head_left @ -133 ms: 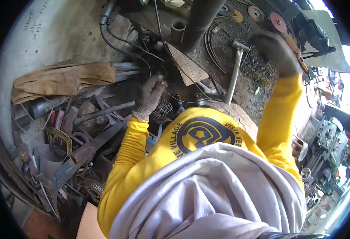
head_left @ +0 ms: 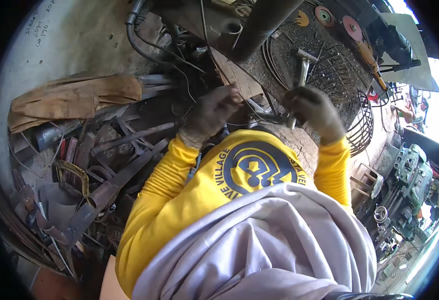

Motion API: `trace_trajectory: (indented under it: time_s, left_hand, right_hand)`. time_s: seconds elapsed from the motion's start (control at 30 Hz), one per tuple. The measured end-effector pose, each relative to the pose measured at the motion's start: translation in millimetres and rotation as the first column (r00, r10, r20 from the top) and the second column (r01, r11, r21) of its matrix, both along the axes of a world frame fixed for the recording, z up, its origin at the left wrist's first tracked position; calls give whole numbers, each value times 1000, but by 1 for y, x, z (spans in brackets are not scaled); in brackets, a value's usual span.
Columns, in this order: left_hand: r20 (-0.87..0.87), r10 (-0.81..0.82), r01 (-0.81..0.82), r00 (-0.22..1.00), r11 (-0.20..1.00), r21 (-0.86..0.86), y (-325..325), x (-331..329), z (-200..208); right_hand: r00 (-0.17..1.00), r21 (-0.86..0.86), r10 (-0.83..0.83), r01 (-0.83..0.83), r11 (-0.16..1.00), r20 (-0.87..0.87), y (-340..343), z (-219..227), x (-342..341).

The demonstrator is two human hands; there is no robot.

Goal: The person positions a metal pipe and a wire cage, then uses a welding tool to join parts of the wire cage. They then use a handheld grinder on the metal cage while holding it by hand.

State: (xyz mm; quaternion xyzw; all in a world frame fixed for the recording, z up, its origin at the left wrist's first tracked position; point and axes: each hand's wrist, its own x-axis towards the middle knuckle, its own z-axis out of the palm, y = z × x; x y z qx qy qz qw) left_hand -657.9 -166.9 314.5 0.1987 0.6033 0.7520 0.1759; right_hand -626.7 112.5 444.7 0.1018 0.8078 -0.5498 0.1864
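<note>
A cluttered metal workshop. On the gritty steel workbench (head_left: 289, 55), the gloved right hand (head_left: 312, 112) is clenched around a hammer (head_left: 299, 75) at the bench's near edge. Left of it, the gloved left hand (head_left: 212, 112) pinches a thin wire (head_left: 244, 122). Scrap metal (head_left: 104, 165) piles on the floor left of the bench.

Yellow sleeves (head_left: 169, 185) — dark gloves (head_left: 210, 112); tan cloth (head_left: 69, 97), grey hammer (head_left: 302, 65) — orange discs (head_left: 352, 25).
</note>
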Motion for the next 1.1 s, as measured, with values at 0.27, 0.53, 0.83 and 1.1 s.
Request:
trace_trajectory:
  time_s: [0.27,0.53,0.83,1.1]
  left_hand:
    - [360,155,-144,920,988,-56,41,-10,22]
    - [411,147,9,900,936,-352,0,-58,30]
    - [329,160,61,931,819,-571,13,-110,26]
    - [327,243,26,913,767,-642,45,-118,36]
  right_hand:
    - [972,317,206,-161,935,-114,-98,-65,8]
    - [980,203,174,-153,967,-91,-74,-56,10]
    - [947,271,-41,133,953,-319,-20,-40,48]
    - [787,336,-240,488,806,-568,22,-69,63]
